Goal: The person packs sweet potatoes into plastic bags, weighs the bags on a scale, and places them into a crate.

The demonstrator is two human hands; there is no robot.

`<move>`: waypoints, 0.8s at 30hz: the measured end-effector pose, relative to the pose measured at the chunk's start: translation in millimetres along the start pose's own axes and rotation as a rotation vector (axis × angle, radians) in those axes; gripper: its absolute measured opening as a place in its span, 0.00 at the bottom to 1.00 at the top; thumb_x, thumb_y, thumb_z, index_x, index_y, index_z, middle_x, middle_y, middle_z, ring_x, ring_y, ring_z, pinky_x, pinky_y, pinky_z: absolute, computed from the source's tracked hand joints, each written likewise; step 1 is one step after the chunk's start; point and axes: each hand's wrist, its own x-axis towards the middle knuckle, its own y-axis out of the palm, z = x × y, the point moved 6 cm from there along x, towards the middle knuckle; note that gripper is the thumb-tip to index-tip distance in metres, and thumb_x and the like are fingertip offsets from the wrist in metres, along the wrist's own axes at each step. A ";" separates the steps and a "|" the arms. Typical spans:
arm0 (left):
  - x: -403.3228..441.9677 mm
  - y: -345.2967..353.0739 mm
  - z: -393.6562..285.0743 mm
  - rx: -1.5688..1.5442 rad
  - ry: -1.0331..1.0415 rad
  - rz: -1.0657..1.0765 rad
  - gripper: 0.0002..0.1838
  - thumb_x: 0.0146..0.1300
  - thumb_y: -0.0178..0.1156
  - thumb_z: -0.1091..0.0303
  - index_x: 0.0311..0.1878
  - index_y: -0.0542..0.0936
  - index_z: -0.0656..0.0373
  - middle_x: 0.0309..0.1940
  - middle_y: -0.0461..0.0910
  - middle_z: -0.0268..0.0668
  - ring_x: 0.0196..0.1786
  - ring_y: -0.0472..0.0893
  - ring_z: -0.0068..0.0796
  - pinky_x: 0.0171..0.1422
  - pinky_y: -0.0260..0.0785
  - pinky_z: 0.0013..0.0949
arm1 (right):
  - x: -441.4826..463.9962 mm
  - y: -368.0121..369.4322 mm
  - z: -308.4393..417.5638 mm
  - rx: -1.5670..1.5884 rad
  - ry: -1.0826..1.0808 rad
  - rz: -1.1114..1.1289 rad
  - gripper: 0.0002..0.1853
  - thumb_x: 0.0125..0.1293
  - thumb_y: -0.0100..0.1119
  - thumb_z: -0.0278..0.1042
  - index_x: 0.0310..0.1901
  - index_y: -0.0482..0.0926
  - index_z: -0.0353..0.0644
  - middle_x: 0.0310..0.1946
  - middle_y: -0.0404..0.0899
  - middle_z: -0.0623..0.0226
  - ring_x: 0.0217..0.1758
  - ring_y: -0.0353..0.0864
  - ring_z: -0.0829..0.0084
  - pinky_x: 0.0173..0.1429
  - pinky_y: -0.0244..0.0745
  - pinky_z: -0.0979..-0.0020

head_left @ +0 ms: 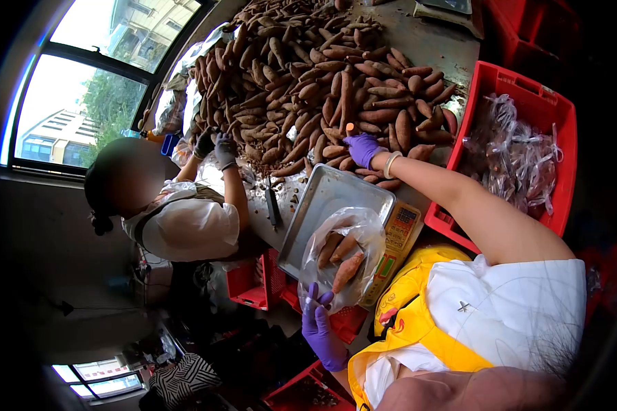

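Print on the scale [399, 229] and a red mark on the apron [418, 329] are too small to read. At least three sweet potatoes [348, 272] lie in one clear bag [370, 236] beside the left hand [324, 335], fingers bent at its edge; pinching, I cannot tell. The right hand [366, 151] curls at one orange-ended potato [351, 129] near the heap [288, 89], grip unclear. One crate [566, 151] stands beside the right forearm.

We wear purple gloves [322, 339] on both hands [364, 150] and a pale bangle [390, 164]. Our yellow apron [405, 299], marked in red, covers a white short-sleeved top [517, 301].
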 end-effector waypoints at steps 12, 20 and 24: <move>-9.2 -0.7 -5.1 -0.274 -0.093 0.029 0.22 0.72 0.49 0.61 0.60 0.72 0.70 0.59 0.74 0.51 0.51 0.79 0.32 0.64 0.66 0.38 | 92.8 103.3 42.2 -1.068 -0.184 0.332 0.27 0.65 0.50 0.57 0.64 0.72 0.59 0.65 0.71 0.67 0.68 0.69 0.64 0.68 0.60 0.50; -19.0 -22.1 -80.4 -0.404 0.169 -0.083 0.38 0.66 0.53 0.45 0.63 0.67 0.74 0.53 0.76 0.46 0.52 0.76 0.33 0.68 0.60 0.40 | 125.3 36.4 18.7 -0.166 0.138 0.340 0.30 0.60 0.58 0.55 0.61 0.72 0.50 0.57 0.75 0.53 0.59 0.75 0.54 0.62 0.69 0.55; -47.9 -50.0 -112.6 -0.334 0.201 -0.288 0.49 0.62 0.49 0.33 0.65 0.63 0.77 0.40 0.72 0.37 0.46 0.71 0.30 0.58 0.63 0.36 | 70.1 -12.8 131.4 -0.063 -0.374 0.292 0.17 0.56 0.62 0.48 0.41 0.82 0.46 0.36 0.83 0.55 0.39 0.83 0.54 0.44 0.77 0.58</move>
